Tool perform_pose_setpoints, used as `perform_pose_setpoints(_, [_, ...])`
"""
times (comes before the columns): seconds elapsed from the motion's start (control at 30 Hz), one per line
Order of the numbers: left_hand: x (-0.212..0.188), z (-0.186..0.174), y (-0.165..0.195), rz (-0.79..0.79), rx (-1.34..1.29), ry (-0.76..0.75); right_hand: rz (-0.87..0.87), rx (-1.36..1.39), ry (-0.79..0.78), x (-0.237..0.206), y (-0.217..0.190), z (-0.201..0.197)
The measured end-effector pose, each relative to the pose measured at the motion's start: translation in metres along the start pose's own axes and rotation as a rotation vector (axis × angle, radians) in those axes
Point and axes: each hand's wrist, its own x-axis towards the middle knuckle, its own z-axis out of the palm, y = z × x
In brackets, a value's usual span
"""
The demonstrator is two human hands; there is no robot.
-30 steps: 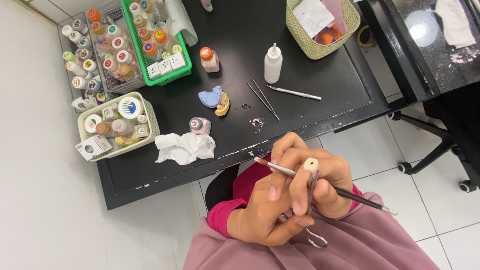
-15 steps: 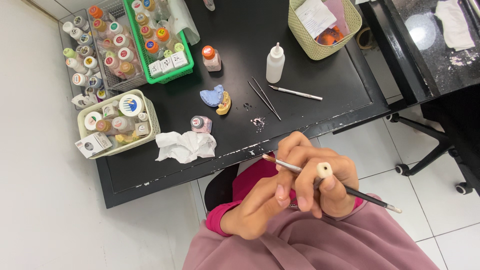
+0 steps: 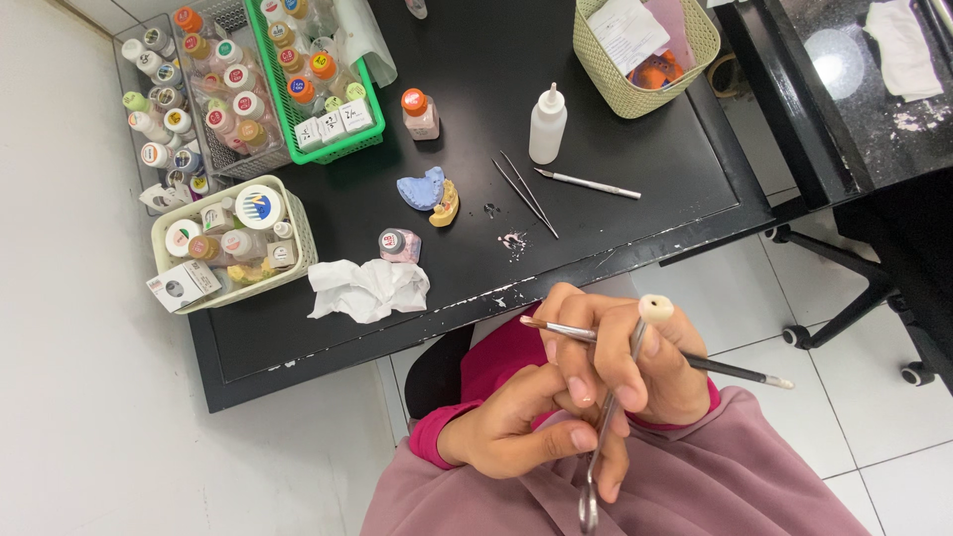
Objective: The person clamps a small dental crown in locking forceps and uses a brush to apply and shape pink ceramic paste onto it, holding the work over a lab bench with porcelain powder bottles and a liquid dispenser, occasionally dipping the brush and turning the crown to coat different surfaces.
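Note:
My two hands meet over my lap, below the black table's front edge [image 3: 328,362]. My left hand [image 3: 506,442], in a pink sleeve, grips the lower part of slim metal forceps [image 3: 599,467]. The forceps' upper tip clamps a small cream tooth-shaped piece [image 3: 655,308]. My right hand [image 3: 650,372] holds a thin brush [image 3: 735,370] with a dark handle. Its metal ferrule and tip point left, past my fingers. The right fingers also rest against the forceps.
On the table lie a crumpled tissue [image 3: 367,290], a small pink jar [image 3: 399,244], a blue and yellow dental cast [image 3: 429,192], tweezers [image 3: 528,195], a metal scalpel-like tool [image 3: 588,183] and a white squeeze bottle [image 3: 547,124]. Baskets of small bottles [image 3: 288,79] stand at left; a woven basket [image 3: 645,99] sits at the back right.
Both hands have drifted a little to the right. The forceps have tilted so the cream piece sits higher and further right. The brush stays in the right hand.

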Motion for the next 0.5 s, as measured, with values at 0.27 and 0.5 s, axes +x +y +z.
perform_pose_setpoints(0.27, [0.0025,0.0032,-0.0009,0.021,-0.011,-0.056,-0.042,-0.139,-0.038,0.0067,-0.0048,0.0027])
perform_pose_setpoints(0.5, [-0.0008,-0.0031,-0.0061,-0.083,-0.211,-0.207,-0.094,-0.269,-0.055,0.0107,-0.0093,0.0072])
